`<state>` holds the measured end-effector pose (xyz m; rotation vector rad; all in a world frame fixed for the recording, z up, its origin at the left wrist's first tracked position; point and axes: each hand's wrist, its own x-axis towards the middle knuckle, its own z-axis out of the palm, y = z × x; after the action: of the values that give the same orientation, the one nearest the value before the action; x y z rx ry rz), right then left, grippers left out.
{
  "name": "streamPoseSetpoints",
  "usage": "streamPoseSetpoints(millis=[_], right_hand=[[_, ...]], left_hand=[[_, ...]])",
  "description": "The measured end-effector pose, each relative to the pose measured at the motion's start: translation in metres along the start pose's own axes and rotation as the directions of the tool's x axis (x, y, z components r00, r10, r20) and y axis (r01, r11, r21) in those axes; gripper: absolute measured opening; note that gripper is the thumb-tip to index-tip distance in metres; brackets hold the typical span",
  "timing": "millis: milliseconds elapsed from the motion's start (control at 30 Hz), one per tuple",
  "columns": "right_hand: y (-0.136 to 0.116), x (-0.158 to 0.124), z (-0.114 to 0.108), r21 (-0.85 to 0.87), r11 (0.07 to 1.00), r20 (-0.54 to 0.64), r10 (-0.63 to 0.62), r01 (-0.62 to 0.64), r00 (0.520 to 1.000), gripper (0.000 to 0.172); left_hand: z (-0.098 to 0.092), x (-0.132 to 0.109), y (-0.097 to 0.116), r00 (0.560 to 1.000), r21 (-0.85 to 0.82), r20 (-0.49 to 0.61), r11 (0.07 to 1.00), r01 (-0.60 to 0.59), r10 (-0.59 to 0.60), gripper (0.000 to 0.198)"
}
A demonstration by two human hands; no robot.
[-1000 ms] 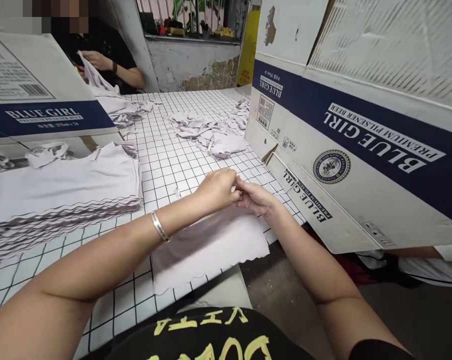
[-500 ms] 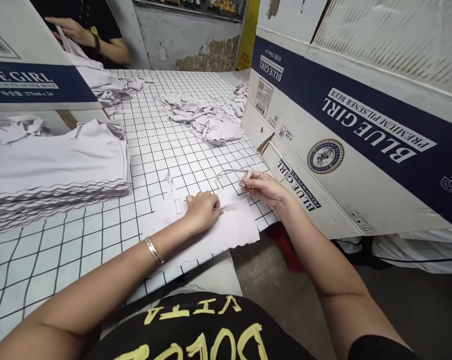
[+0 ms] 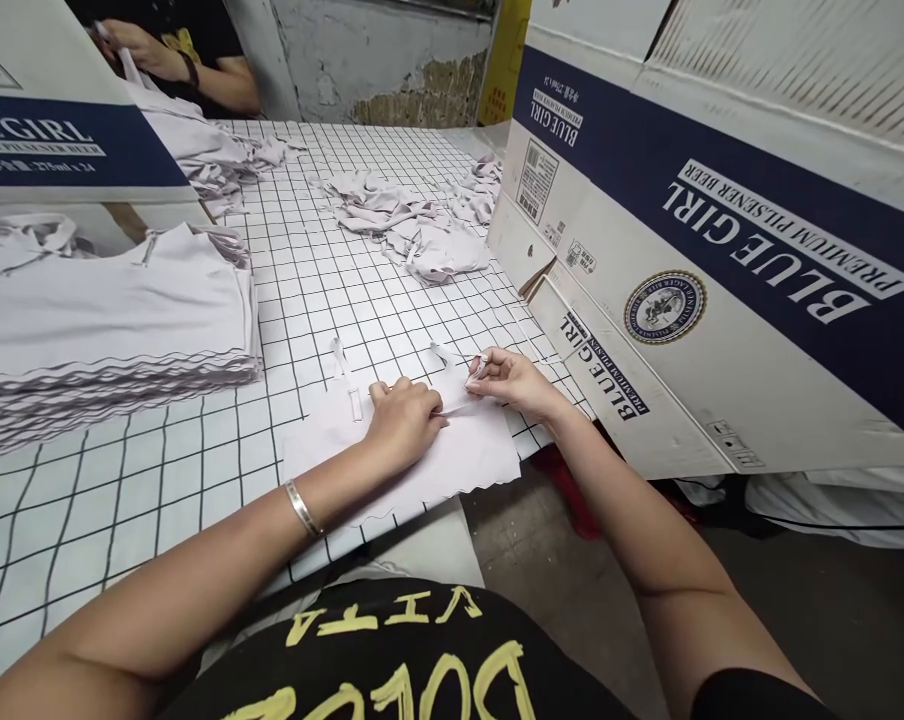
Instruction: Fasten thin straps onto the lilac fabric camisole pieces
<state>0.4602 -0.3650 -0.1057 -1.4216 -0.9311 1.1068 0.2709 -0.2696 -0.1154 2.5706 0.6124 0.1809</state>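
A pale pink strappy garment (image 3: 422,470) lies flat at the table's front edge, its wavy hem toward me. My left hand (image 3: 405,425) rests on its upper part, fingers curled and thumb pinching a fold of the cloth. To the right, my right hand (image 3: 513,385) pinches a thin shoulder strap (image 3: 452,362) at the garment's top right; the strap's end is mostly hidden by the fingers. The other strap (image 3: 343,370) lies loose to the left of my left hand, with a narrow loop at its base.
A neat stack of similar garments (image 3: 114,310) stands at left, before a carton (image 3: 32,140). Crumpled garments (image 3: 414,225) lie farther back on the grid-patterned cloth (image 3: 294,290). A large beer carton (image 3: 609,250) bounds the right side. A co-worker's hands (image 3: 148,50) hold cloth at far left.
My right hand has moved left and slightly down, bringing the strap closer to the garment, and the strap now bends more tightly. My left hand stays on the cloth. The view has shifted slightly.
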Motion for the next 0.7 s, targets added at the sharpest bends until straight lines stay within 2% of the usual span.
streamPoseSetpoints(millis=[167,267,367,467,700], right_hand=[[0.0,-0.002,0.013,-0.188,0.978,0.09,-0.079,0.095,0.993,0.02],[-0.002,-0.002,0.016,-0.33,0.933,0.193,-0.084,0.145,0.978,0.013],[-0.005,-0.002,0.017,-0.419,0.894,0.24,-0.059,0.158,0.969,0.012],[-0.006,-0.002,0.02,-0.404,0.904,0.247,-0.04,0.141,0.968,0.013],[0.005,0.001,0.027,-0.221,0.972,0.183,-0.041,0.081,0.982,0.016]], left_hand=[[0.001,0.002,-0.001,0.993,-0.153,0.058,0.983,0.106,-0.098,0.017],[0.002,0.004,-0.001,0.99,-0.192,0.081,0.973,0.127,-0.113,0.018],[0.001,0.004,0.001,0.99,-0.206,0.088,0.97,0.128,-0.111,0.017],[0.0,0.005,0.002,0.989,-0.216,0.102,0.968,0.13,-0.11,0.016],[0.001,0.008,0.003,0.983,-0.252,0.124,0.953,0.166,-0.138,0.019]])
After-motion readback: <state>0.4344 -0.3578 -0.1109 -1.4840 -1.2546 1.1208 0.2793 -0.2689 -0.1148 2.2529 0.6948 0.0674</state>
